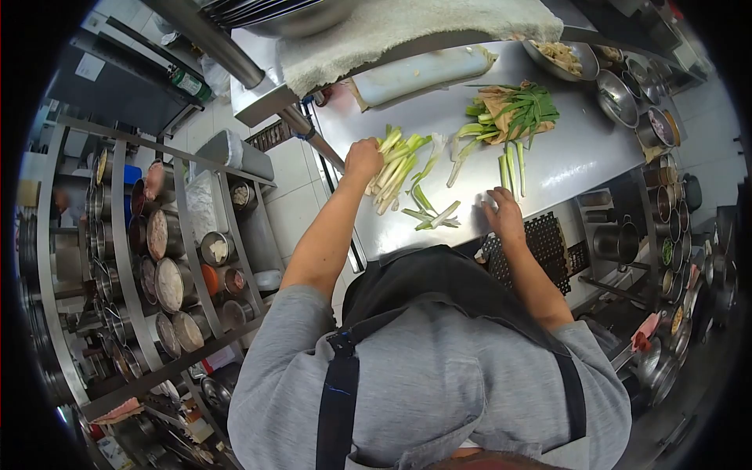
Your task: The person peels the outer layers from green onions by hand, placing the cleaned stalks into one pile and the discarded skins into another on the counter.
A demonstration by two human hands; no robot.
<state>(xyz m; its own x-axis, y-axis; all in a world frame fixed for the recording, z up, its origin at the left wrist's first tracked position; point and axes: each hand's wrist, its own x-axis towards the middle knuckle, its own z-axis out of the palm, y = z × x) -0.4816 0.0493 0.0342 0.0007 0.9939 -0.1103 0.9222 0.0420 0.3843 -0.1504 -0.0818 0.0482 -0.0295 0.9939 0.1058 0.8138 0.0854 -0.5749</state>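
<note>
My left hand (364, 160) is at the left edge of a pile of trimmed spring onions (398, 168), its fingers curled closed on stalks there; the fingertips are partly hidden. My right hand (504, 215) rests at the table's near edge with fingers apart. Just beyond its fingertips are a few green spring onion stalks (513, 168), and I see nothing held in that hand. Loose peeled leaves and scraps (432, 215) lie between the hands. Farther back is a bunch of leafy spring onions (526, 110) on brown paper.
The steel table (580, 172) carries a long plastic-wrapped roll (423, 77) at the back. A metal bowl of food (560, 59) and more bowls (617, 98) stand at the far right. A table post (321, 149) rises beside my left arm. Racks of pots (168, 282) line the left.
</note>
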